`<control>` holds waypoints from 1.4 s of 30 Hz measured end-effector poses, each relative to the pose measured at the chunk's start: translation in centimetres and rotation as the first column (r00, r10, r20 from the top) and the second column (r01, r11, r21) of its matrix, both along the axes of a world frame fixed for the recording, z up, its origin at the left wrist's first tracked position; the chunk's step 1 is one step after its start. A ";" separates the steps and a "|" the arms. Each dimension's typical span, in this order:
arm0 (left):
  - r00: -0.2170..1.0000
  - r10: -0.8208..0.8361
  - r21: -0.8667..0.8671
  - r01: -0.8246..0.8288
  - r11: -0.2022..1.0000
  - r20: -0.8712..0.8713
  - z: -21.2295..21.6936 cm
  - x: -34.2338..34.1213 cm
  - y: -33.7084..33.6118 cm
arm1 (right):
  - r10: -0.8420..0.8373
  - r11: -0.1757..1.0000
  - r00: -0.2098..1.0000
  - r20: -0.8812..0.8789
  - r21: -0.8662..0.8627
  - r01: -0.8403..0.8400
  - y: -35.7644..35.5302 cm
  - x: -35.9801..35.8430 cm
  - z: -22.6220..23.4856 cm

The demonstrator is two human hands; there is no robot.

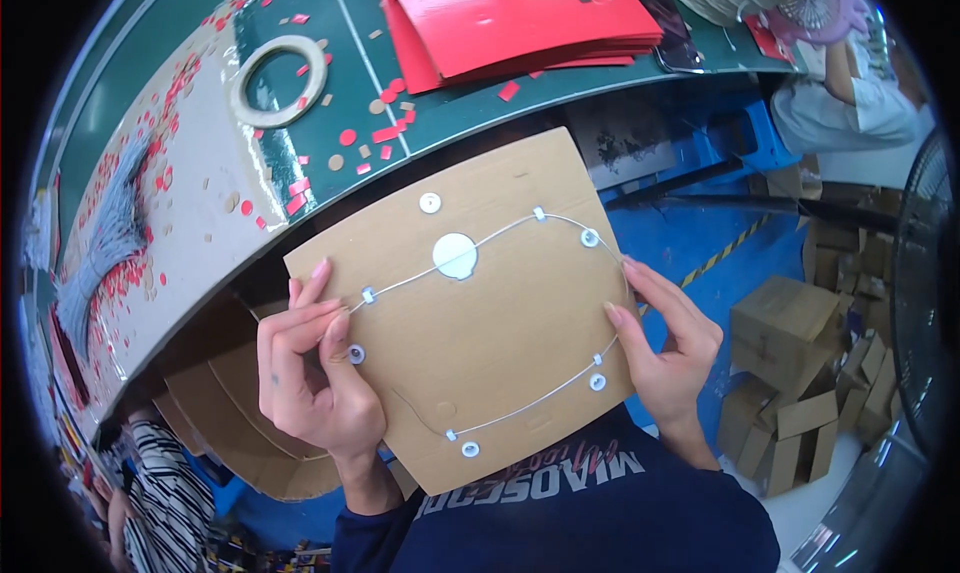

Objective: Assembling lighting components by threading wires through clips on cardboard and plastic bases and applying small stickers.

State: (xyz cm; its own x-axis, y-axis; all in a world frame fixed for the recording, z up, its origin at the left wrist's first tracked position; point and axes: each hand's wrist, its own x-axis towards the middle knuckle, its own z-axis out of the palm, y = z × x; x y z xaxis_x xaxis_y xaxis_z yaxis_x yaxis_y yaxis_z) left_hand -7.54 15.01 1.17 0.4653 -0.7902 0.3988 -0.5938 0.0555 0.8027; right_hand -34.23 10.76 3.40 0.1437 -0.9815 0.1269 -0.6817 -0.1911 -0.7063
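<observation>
A brown cardboard sheet [510,323] is tilted up in front of me. A thin pale wire [500,415] loops over its face, passing through several small clear clips [540,214]. Several round white grommets [430,203] sit near the edges, and a white disc [456,257] lies under the wire in the upper middle. At the sheet's left edge, my left hand [320,378] pinches the wire between thumb and forefinger, other fingers bent along the edge. My right hand [668,338] grips the right edge between thumb and fingers, close to the wire; whether it also holds the wire is unclear.
On the green table are a tape roll [279,81], stacked red sheets [530,23], a bundle of grey wires [105,243] and scattered red and brown cutouts. Cardboard boxes [785,333] stand on the floor right, beside a fan [925,243]. Other people [850,108] are at both sides.
</observation>
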 end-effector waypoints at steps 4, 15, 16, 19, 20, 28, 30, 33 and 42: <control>0.999 -0.028 -0.022 0.028 0.999 0.035 -0.4 0.1 0.1 | 0.085 0.992 0.996 0.021 -0.094 -0.082 0.0 0.2 -0.7; 0.993 0.058 -0.255 -0.030 0.966 0.105 -1.2 0.1 1.2 | 0.255 0.961 0.957 -0.136 -0.071 -0.266 -0.4 0.3 -0.6; 0.992 0.053 -0.259 -0.022 0.966 0.111 -1.3 0.1 1.1 | 0.242 0.961 0.960 -0.140 -0.100 -0.257 -0.3 0.4 -0.7; 0.996 0.073 -0.281 -0.057 0.958 0.047 -1.4 0.2 1.1 | 0.192 0.961 0.978 -0.076 -0.188 -0.203 0.3 0.5 -1.2; 0.996 0.052 -0.243 -0.068 0.968 -0.072 -1.5 0.2 1.1 | 0.164 0.956 0.986 -0.010 -0.244 -0.161 0.5 0.4 -1.3; 0.989 -0.151 -0.072 0.150 0.986 -0.002 -0.7 1.4 0.2 | 0.135 0.949 0.990 0.028 -0.290 -0.121 0.8 0.4 -1.3; 0.990 -0.135 -0.082 0.138 0.987 0.048 -0.2 1.4 -0.3 | 0.174 0.930 0.985 -0.004 -0.328 -0.166 0.8 0.3 -1.1; 0.962 -0.173 -0.054 0.189 0.981 0.213 0.1 2.0 -0.8 | 0.165 0.937 0.986 0.027 -0.316 -0.148 0.9 0.4 -1.0; 0.980 -0.171 -0.137 0.184 0.973 0.102 -0.9 1.6 -1.0 | 0.206 0.958 0.977 0.058 -0.215 -0.189 0.7 0.3 -1.3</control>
